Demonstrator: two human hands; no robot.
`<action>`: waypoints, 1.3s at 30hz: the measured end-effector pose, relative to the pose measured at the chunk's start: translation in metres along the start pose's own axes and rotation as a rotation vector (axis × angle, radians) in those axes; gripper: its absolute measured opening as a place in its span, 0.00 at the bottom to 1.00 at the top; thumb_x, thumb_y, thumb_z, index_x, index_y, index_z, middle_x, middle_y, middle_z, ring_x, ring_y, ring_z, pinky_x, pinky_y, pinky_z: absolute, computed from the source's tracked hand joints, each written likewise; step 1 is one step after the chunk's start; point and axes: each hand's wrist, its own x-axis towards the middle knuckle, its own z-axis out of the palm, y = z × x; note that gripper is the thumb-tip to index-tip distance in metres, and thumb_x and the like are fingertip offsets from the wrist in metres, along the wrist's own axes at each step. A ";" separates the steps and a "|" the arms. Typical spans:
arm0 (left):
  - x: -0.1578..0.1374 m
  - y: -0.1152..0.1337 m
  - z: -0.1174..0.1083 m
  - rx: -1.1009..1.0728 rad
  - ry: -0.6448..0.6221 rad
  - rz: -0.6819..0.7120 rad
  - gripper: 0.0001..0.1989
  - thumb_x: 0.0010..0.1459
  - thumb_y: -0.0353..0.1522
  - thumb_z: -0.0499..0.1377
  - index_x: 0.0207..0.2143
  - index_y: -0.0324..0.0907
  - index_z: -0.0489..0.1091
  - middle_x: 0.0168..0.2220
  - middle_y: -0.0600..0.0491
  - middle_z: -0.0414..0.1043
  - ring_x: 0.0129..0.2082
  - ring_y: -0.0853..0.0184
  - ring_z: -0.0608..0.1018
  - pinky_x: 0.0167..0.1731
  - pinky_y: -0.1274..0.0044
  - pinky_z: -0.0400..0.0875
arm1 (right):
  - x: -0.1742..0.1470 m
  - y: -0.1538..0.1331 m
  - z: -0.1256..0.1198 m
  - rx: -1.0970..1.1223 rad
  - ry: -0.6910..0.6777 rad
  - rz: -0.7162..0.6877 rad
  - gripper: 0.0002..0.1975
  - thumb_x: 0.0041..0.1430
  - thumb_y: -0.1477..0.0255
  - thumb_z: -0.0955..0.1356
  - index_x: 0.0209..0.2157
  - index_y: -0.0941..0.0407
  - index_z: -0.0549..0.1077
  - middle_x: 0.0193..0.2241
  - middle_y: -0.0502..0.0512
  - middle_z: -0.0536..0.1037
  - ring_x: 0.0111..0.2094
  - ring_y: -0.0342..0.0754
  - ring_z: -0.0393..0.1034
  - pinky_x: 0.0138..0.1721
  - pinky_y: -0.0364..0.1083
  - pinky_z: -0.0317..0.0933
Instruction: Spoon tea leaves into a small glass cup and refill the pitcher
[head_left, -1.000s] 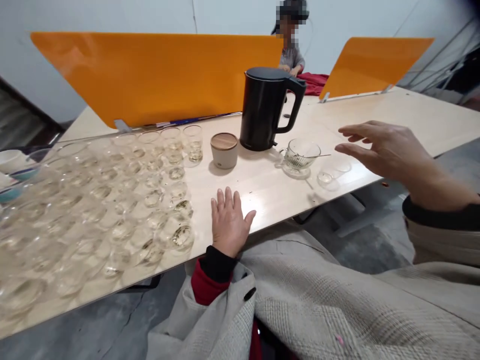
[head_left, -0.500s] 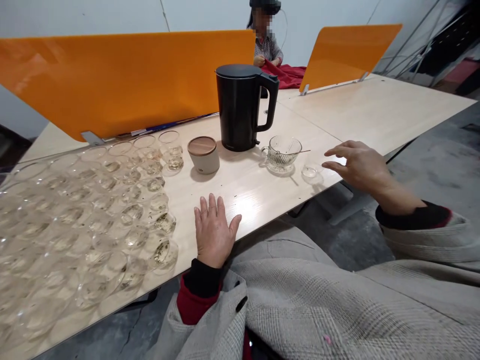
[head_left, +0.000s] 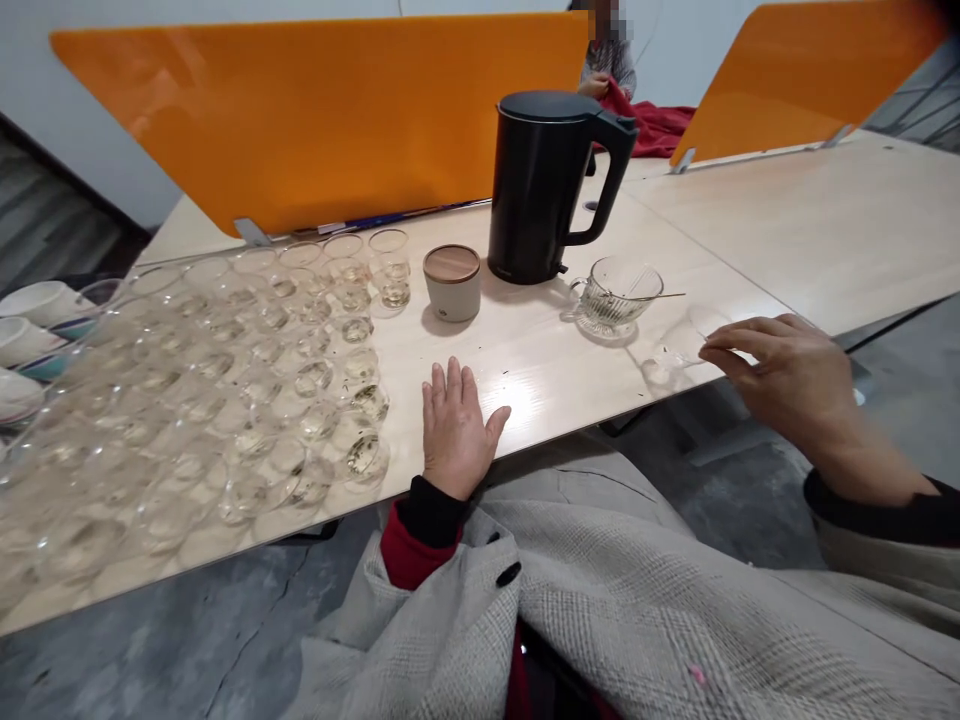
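My left hand (head_left: 460, 435) lies flat on the table (head_left: 555, 385), fingers stretched out and holding nothing. At the right, my right hand (head_left: 787, 380) pinches the rim of a small clear cup (head_left: 675, 350), which looks tilted near the table's front edge. Just left of it stands a ribbed glass mug (head_left: 611, 295) on a glass saucer, with a thin stick or spoon handle poking out over its rim. Beyond my left hand is a beige canister (head_left: 454, 295) with a wooden lid. A black electric kettle (head_left: 544, 190) stands behind, its handle to the right.
Rows of clear cups (head_left: 247, 380) holding pale liquid and dark bits crowd the table's left side. White cups (head_left: 37, 305) stand at the far left edge. Orange dividers (head_left: 315, 120) line the back. Behind them, another person's hand (head_left: 596, 85) touches red cloth (head_left: 660, 125).
My right hand has closed from open fingers onto the clear cup's rim, and the cup has tilted. My left hand stays flat on the table. The view has shifted left and down.
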 end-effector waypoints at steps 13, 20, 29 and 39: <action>0.055 0.012 -0.005 -0.074 -0.160 -0.070 0.37 0.74 0.50 0.53 0.73 0.32 0.63 0.79 0.32 0.51 0.80 0.37 0.50 0.75 0.41 0.42 | -0.017 -0.045 0.003 0.399 0.085 -0.140 0.10 0.72 0.67 0.68 0.36 0.48 0.81 0.41 0.60 0.86 0.40 0.63 0.78 0.44 0.63 0.73; 0.036 0.019 -0.010 -0.271 -0.186 0.024 0.20 0.77 0.38 0.51 0.60 0.44 0.78 0.73 0.45 0.68 0.78 0.48 0.61 0.76 0.43 0.48 | -0.034 -0.039 0.000 0.475 0.102 -0.073 0.07 0.72 0.67 0.69 0.38 0.45 0.80 0.41 0.58 0.86 0.41 0.63 0.79 0.44 0.64 0.74; 0.024 -0.003 0.009 -0.655 0.254 -0.072 0.16 0.73 0.37 0.56 0.55 0.42 0.80 0.64 0.41 0.78 0.66 0.56 0.77 0.66 0.56 0.74 | -0.027 -0.056 0.009 0.596 0.146 -0.075 0.07 0.72 0.69 0.70 0.38 0.47 0.81 0.41 0.57 0.85 0.42 0.60 0.79 0.43 0.61 0.73; -0.006 0.017 -0.016 -0.560 0.140 0.147 0.43 0.59 0.47 0.73 0.72 0.48 0.64 0.68 0.43 0.73 0.67 0.52 0.74 0.64 0.60 0.75 | 0.026 -0.142 0.028 0.727 -0.022 -0.441 0.14 0.76 0.67 0.66 0.37 0.46 0.83 0.43 0.54 0.85 0.43 0.58 0.74 0.47 0.60 0.69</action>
